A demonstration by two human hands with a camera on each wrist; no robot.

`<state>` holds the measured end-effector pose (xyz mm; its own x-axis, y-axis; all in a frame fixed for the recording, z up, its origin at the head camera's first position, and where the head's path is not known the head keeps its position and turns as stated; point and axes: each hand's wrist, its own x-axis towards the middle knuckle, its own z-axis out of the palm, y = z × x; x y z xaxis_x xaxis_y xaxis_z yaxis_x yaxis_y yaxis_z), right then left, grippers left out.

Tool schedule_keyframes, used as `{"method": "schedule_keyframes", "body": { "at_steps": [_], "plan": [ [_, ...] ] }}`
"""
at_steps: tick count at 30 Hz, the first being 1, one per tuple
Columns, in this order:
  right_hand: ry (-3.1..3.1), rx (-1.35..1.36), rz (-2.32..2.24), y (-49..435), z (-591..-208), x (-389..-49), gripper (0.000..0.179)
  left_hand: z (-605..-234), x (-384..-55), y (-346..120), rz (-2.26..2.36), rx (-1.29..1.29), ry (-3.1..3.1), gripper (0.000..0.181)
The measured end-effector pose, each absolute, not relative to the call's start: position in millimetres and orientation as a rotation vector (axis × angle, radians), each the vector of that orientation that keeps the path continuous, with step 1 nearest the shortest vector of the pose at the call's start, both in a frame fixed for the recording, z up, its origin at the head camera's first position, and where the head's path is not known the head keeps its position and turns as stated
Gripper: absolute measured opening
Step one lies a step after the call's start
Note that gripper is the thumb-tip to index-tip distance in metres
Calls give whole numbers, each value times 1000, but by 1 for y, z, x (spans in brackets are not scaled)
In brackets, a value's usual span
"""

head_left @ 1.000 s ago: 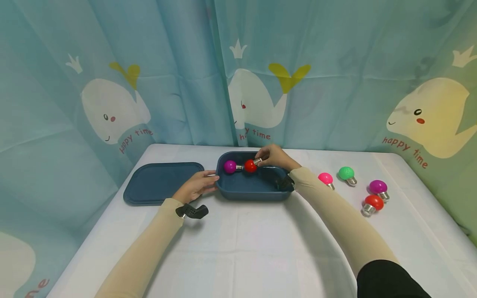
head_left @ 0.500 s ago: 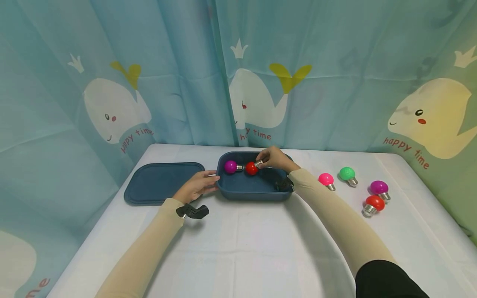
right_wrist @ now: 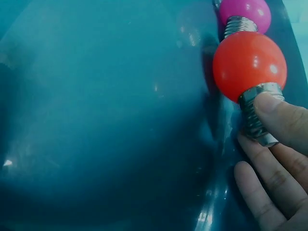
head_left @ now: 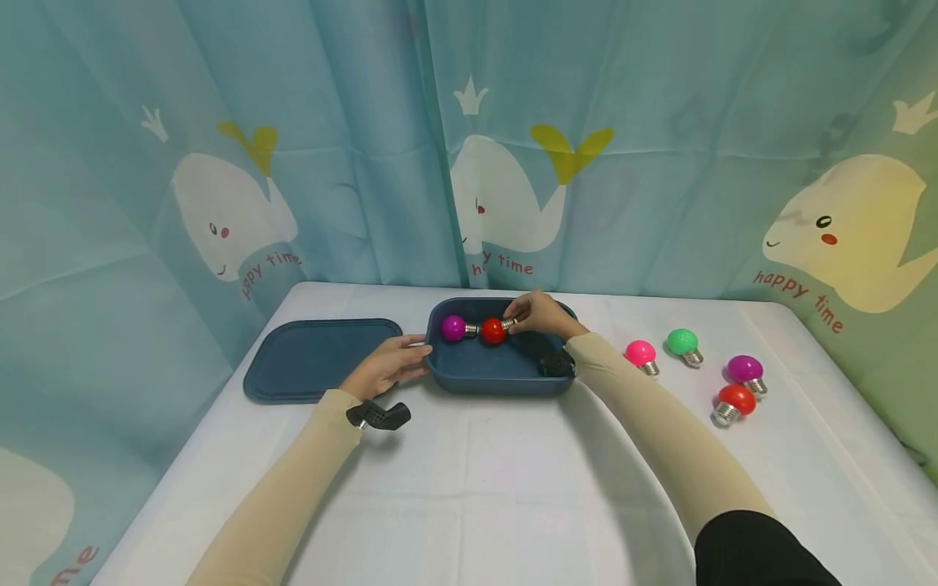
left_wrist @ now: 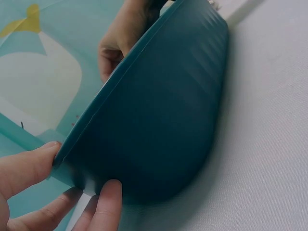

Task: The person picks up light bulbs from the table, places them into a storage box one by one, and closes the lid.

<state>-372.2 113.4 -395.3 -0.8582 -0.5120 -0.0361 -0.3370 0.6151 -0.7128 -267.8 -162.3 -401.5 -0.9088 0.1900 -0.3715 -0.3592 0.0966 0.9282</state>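
A dark blue rectangular box (head_left: pixel 498 384) stands on the white table, with a purple light bulb (head_left: pixel 453 328) lying inside by its far left part. My right hand (head_left: pixel 541 314) reaches into the box and pinches the silver screw base of a red light bulb (head_left: pixel 493 330) between thumb and fingers. In the right wrist view, the red globe (right_wrist: pixel 250 66) overlaps the base of the purple bulb (right_wrist: pixel 250 12). My left hand (head_left: pixel 387 365) touches the box's left end with extended fingers. The left wrist view has fingertips (left_wrist: pixel 109 192) against the outer wall, another at the rim.
A flat dark blue lid (head_left: pixel 315 358) lies left of the box, partly behind my left hand. To the right are loose bulbs: pink (head_left: pixel 641 353), green (head_left: pixel 682 342), purple (head_left: pixel 744 369) and red (head_left: pixel 736 399). A whale-print curtain (head_left: pixel 381 163) hangs behind the table.
My right hand has dipped slightly. The red bulb's base has tilted lower, so the bulb lies more nearly in line with the purple one. The left hand stays at the box's end.
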Motion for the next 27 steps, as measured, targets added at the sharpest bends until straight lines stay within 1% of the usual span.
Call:
{"method": "schedule_keyframes", "body": {
  "at_steps": [8, 15, 27],
  "plan": [
    [2561, -700, -1053, 112, -397, -373, 23, -401, -267, -164, 1860, -126, 1988, 59],
    [2580, -719, -985, 111, -402, -376, 22, -401, -267, -164, 1862, -136, 1982, 58],
    [2604, -735, -934, 109, -399, -373, 24, -400, -266, -164, 1869, -131, 1981, 58]
  ]
}}
